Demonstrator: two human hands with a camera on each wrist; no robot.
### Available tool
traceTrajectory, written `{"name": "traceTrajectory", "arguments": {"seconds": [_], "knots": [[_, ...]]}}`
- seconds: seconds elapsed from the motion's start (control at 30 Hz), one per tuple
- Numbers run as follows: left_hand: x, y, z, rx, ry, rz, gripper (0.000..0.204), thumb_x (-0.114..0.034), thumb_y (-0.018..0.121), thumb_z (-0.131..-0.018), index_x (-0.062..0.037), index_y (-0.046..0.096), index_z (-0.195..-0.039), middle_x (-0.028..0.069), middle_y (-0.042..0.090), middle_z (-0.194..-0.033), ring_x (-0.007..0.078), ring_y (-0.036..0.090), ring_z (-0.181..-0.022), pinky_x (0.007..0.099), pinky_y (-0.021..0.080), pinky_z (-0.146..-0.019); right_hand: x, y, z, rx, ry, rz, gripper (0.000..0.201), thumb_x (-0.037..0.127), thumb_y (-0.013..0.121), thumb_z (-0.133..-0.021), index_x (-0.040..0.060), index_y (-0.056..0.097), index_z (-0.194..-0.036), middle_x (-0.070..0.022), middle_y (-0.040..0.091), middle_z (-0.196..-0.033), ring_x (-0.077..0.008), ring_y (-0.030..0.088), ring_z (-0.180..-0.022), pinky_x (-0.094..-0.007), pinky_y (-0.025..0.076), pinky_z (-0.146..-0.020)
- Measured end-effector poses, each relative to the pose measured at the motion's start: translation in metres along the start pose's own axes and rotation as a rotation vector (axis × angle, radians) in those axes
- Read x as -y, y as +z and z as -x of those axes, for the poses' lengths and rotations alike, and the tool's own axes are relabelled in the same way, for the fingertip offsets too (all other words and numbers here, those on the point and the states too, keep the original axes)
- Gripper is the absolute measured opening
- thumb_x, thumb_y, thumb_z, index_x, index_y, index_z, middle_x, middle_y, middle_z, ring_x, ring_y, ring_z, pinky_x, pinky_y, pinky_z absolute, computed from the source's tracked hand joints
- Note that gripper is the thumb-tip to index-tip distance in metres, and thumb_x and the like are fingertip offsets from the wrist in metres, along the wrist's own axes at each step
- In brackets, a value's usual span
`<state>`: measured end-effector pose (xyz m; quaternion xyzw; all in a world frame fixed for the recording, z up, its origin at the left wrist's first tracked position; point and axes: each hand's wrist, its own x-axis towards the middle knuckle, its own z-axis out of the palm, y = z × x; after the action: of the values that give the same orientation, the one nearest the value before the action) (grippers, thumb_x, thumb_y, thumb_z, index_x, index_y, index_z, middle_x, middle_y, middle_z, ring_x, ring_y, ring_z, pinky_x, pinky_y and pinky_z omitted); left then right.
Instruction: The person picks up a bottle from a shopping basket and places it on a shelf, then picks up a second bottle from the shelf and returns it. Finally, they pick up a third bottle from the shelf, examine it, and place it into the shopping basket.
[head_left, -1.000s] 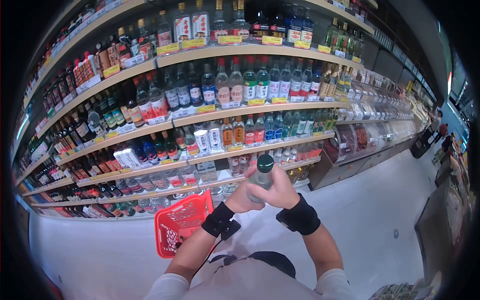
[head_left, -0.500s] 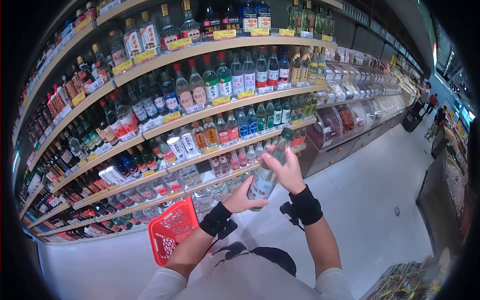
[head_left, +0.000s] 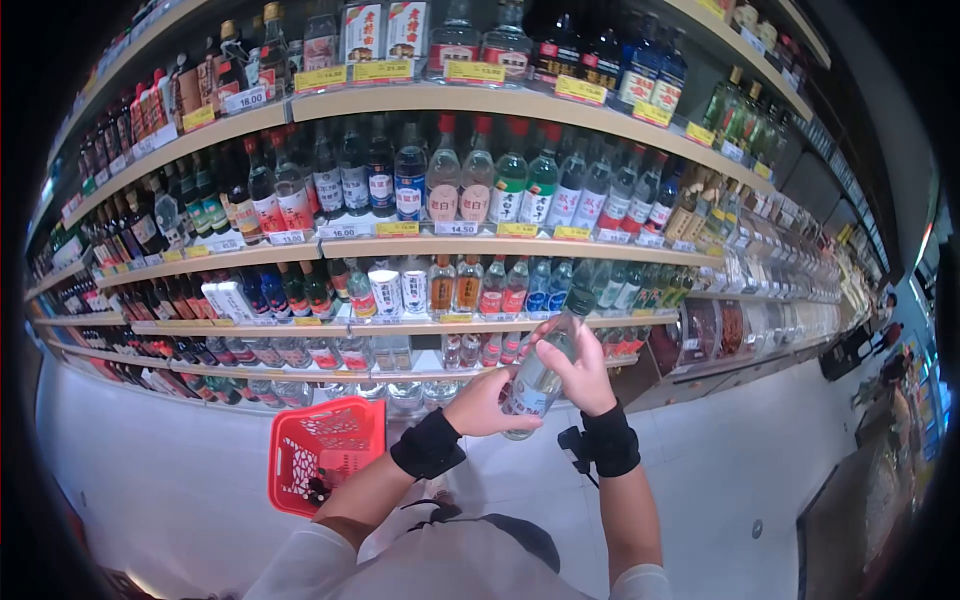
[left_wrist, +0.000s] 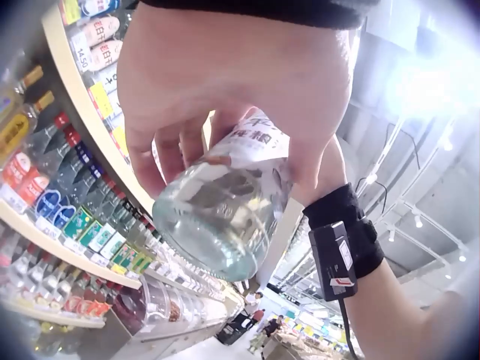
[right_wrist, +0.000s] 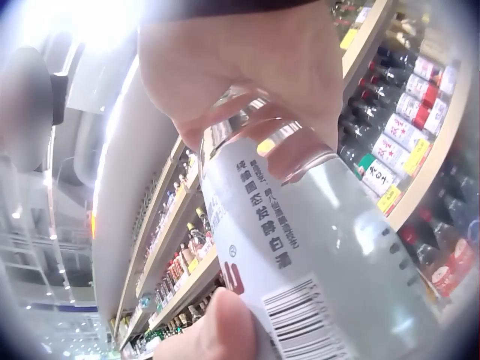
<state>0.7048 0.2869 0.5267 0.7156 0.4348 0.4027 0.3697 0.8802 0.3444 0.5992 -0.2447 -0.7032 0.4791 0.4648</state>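
Observation:
Both hands hold a clear glass bottle (head_left: 537, 388) with a dark green cap and a white printed label, in front of the shelves. It leans in the head view, cap up and to the right. My left hand (head_left: 480, 403) grips its lower part, thumb across the front near the base. Higher up, my right hand (head_left: 582, 372) curls round the shoulder below the neck. The left wrist view shows the thick glass base (left_wrist: 221, 225) pointing outward below the fingers. In the right wrist view, dark characters and a barcode (right_wrist: 304, 311) show on the label.
Tiered shelves (head_left: 400, 250) packed with bottles and price tags curve across the front. A red shopping basket (head_left: 375, 425) is on the floor to the left, a few dark items inside. Clear bulk-food bins (head_left: 730, 335) continue to the right. People appear far down the aisle.
The bottle has tipped from cap-toward-the-camera to a slant that shows its label, my left hand now lower on it and my right hand higher. The head view has swung right and back.

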Motion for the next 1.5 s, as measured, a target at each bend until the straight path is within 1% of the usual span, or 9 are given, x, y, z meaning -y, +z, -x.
{"name": "traceTrajectory", "arguments": {"seconds": [0.2,0.43,0.53,0.67,0.7,1.0,1.3,1.4,1.5], "knots": [[0.033,-0.063,-0.024,-0.235,-0.013,0.001,0.084,-0.035,0.089,-0.067,0.003,0.05,-0.13,0.0169,0.067,-0.104,0.0234,0.068,-0.09,0.0346,0.053,-0.082,-0.03,0.036,-0.1,0.164,0.088,-0.226,0.03,0.009,0.065,-0.089,0.0019,0.05,-0.114,-0.0071,0.06,-0.103,-0.0177,0.063,-0.095,-0.0324,0.049,-0.086],[0.083,-0.133,-0.038,-0.407,-0.011,0.218,0.052,-0.028,0.063,-0.095,0.002,0.047,-0.135,0.0146,0.067,-0.102,0.0174,0.066,-0.089,0.0324,0.051,-0.079,-0.051,0.073,-0.194,0.224,0.105,-0.456,0.026,0.011,0.057,-0.095,0.0038,0.047,-0.118,-0.0097,0.062,-0.1,-0.0238,0.067,-0.092,-0.0352,0.053,-0.082],[0.071,-0.157,-0.04,-0.464,0.024,0.273,0.056,-0.029,0.065,-0.093,0.0009,0.045,-0.136,0.0145,0.067,-0.101,0.0174,0.065,-0.089,0.0315,0.05,-0.079,-0.047,0.085,-0.218,0.259,0.1,-0.421,0.028,0.012,0.059,-0.095,0.0037,0.046,-0.119,-0.0092,0.061,-0.102,-0.0223,0.066,-0.093,-0.0341,0.053,-0.081],[0.036,-0.171,-0.05,-0.571,-0.021,-0.127,0.073,-0.038,0.079,-0.077,0.0013,0.048,-0.13,0.0213,0.064,-0.109,0.0351,0.066,-0.097,0.0405,0.05,-0.083,-0.046,0.103,-0.242,0.369,-0.006,-0.317,0.03,0.009,0.062,-0.093,0.0028,0.047,-0.118,-0.007,0.059,-0.105,-0.0163,0.062,-0.096,-0.0308,0.05,-0.083],[0.042,-0.173,-0.059,-0.653,0.016,-0.199,0.08,-0.044,0.086,-0.068,0.0039,0.049,-0.12,0.0176,0.064,-0.099,0.0272,0.066,-0.083,0.0364,0.052,-0.075,-0.048,0.107,-0.246,0.389,-0.049,-0.268,0.03,0.01,0.063,-0.093,0.0026,0.048,-0.118,-0.0068,0.059,-0.105,-0.0152,0.061,-0.096,-0.03,0.05,-0.084],[0.016,-0.214,-0.08,-0.813,-0.01,-0.525,0.065,-0.035,0.082,-0.067,-0.0011,0.053,-0.114,0.0195,0.068,-0.086,0.0376,0.068,-0.081,0.0437,0.053,-0.07,-0.029,0.131,-0.283,0.419,-0.351,-0.087,0.038,0.014,0.071,-0.086,0.0009,0.052,-0.116,-0.0069,0.062,-0.109,-0.0129,0.056,-0.104,-0.031,0.045,-0.093],[0.015,-0.276,-0.098,-0.977,0.161,-0.759,0.069,-0.022,0.082,-0.062,-0.0041,0.054,-0.123,0.0191,0.066,-0.109,0.0384,0.064,-0.097,0.0437,0.053,-0.081,-0.016,0.156,-0.3,0.082,-0.636,0.268,0.057,0.022,0.08,-0.074,0.0021,0.053,-0.119,-0.0184,0.059,-0.106,-0.0365,0.06,-0.1,-0.0411,0.048,-0.085],[0.034,-0.293,-0.104,-1.037,0.178,-0.81,0.071,-0.023,0.083,-0.062,-0.0037,0.054,-0.125,0.0196,0.065,-0.112,0.0378,0.064,-0.1,0.0434,0.053,-0.083,-0.021,0.167,-0.31,0.119,-0.483,0.25,0.054,0.012,0.079,-0.077,0.0012,0.053,-0.123,-0.0129,0.064,-0.111,-0.0201,0.066,-0.099,-0.0305,0.054,-0.079],[0.041,-0.299,-0.102,-1.068,0.198,-0.823,0.07,-0.022,0.084,-0.064,-0.0039,0.054,-0.125,0.0202,0.065,-0.112,0.0373,0.064,-0.101,0.0426,0.053,-0.084,-0.032,0.177,-0.319,0.134,-0.572,0.231,0.052,0.009,0.078,-0.078,0.0028,0.053,-0.123,-0.0108,0.067,-0.103,-0.0192,0.068,-0.091,-0.0294,0.055,-0.076]]}}
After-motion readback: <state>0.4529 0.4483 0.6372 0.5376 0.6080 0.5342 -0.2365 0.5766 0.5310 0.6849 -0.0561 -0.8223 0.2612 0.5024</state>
